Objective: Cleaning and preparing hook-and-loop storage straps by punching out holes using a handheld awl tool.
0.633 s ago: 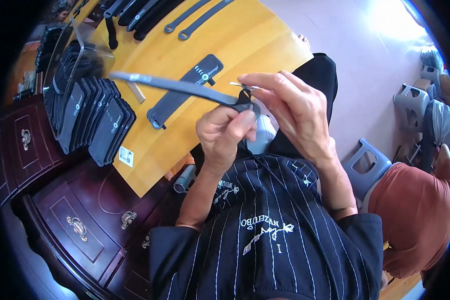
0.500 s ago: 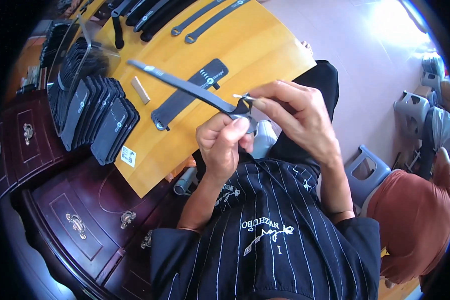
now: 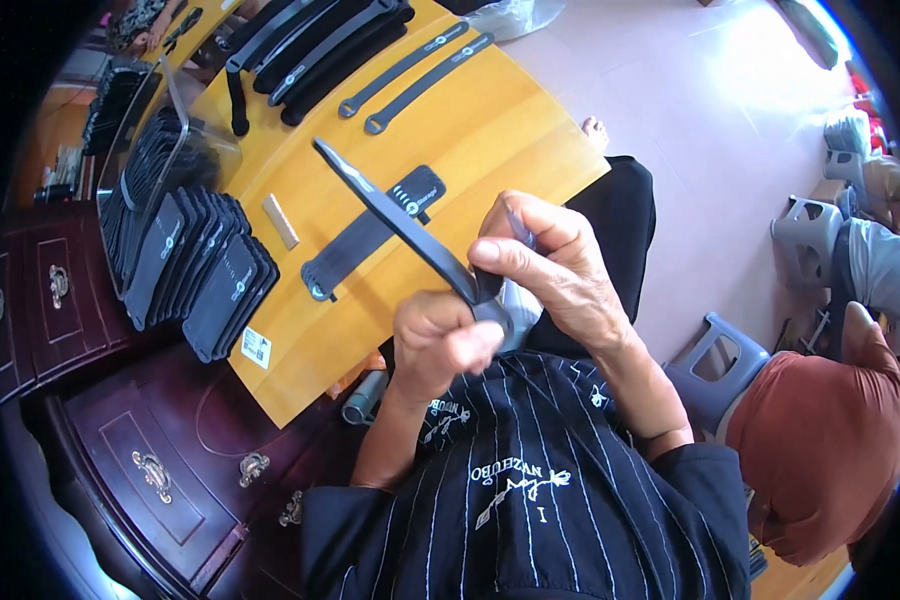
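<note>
Left hand (image 3: 438, 340): closed into a loose fist around the near end of the dark strap, thumb side up, held above the person's lap just off the near edge of the worktop.
Right hand (image 3: 555, 272): fingers curled and pinched on the same end of the strap, touching the left hand; whether it also holds some small tool cannot be told.
Dark strap (image 3: 395, 215): long, narrow and flat, rising from the two hands at a slant up and to the left, its pointed free tip in the air over the worktop.
Worktop (image 3: 490, 130): yellow wooden board, the landmark for all that follows.
Flat black piece (image 3: 370, 232): lies on the worktop right beneath the raised strap, a ring at its near end.
Small tan block (image 3: 280, 221): on the worktop, just left of the flat black piece.
Stack of black pieces (image 3: 185, 265): fanned upright along the left edge of the worktop.
Long black straps (image 3: 410, 70): laid in a row at the far end of the worktop.
Dark wooden cabinet (image 3: 140, 450): beneath and left of the worktop.
Grey plastic stool (image 3: 715, 365): on the floor, right of the worktop, beside the person.
</note>
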The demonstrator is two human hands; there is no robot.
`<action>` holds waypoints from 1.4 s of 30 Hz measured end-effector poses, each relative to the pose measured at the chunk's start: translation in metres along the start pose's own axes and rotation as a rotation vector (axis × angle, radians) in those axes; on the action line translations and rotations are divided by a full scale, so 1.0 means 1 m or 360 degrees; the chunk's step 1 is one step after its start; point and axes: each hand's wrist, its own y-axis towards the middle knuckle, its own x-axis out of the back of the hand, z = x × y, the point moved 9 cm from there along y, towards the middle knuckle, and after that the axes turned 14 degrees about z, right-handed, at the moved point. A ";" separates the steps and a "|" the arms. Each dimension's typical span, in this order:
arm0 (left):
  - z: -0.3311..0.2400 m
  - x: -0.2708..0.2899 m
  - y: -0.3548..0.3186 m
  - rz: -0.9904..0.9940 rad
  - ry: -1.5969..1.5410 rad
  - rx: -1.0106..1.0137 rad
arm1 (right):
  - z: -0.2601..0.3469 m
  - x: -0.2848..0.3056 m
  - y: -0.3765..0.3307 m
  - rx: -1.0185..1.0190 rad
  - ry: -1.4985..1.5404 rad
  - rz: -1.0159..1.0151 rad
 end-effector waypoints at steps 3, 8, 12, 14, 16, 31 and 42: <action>-0.001 -0.055 -0.002 0.0792 0.0107 -0.0125 | 0.025 0.060 0.007 0.0335 -0.0620 -0.0586; -0.021 -0.055 -0.026 0.1051 0.0029 -0.0406 | 0.008 0.276 -0.005 0.0195 -0.0466 -0.1421; -0.020 -0.035 -0.042 0.0879 -0.0187 -0.0360 | 0.035 0.353 -0.063 0.0150 -0.0819 -0.2096; -0.003 -0.005 -0.040 0.0535 -0.0254 -0.0337 | 0.059 0.317 -0.049 0.0402 -0.1121 -0.1913; 0.000 0.009 -0.041 0.0311 -0.0221 -0.0358 | 0.071 0.268 -0.028 0.0676 -0.1438 -0.1726; -0.008 0.054 -0.049 -0.0058 -0.0085 -0.0403 | -0.027 0.061 0.103 0.0166 -0.2157 -0.0605; -0.018 0.077 -0.050 -0.0362 -0.0223 -0.0608 | -0.052 0.022 0.129 -0.0001 -0.1953 -0.0490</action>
